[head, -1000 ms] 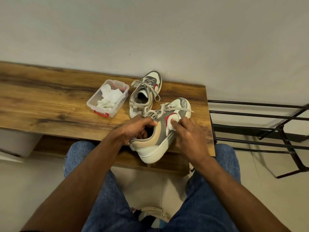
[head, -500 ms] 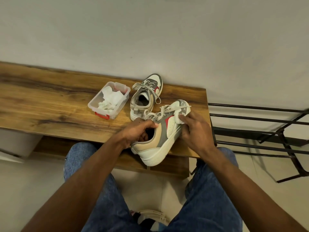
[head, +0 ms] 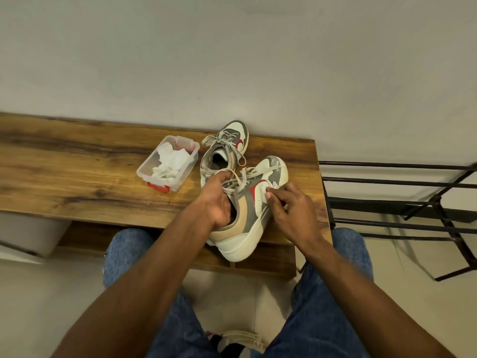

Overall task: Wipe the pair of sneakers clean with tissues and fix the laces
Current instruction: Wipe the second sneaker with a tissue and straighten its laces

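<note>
The left hand [head: 219,200] is gripping the near sneaker [head: 247,210] by its collar, fingers tucked inside, while the right hand [head: 291,210] is pinching a soft tissue [head: 268,192] against its side panel. The shoe, tilted over the tabletop [head: 77,177] edge, looks light yet stiff; that collar seems the firmest hold. The other sneaker [head: 224,151] and tissue box [head: 167,164] are sitting behind.

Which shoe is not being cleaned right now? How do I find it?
Look at the wooden table, near its right end by the wall. Beside the clear tissue box sits the far sneaker, flat on the table; no hand touches it.
</note>
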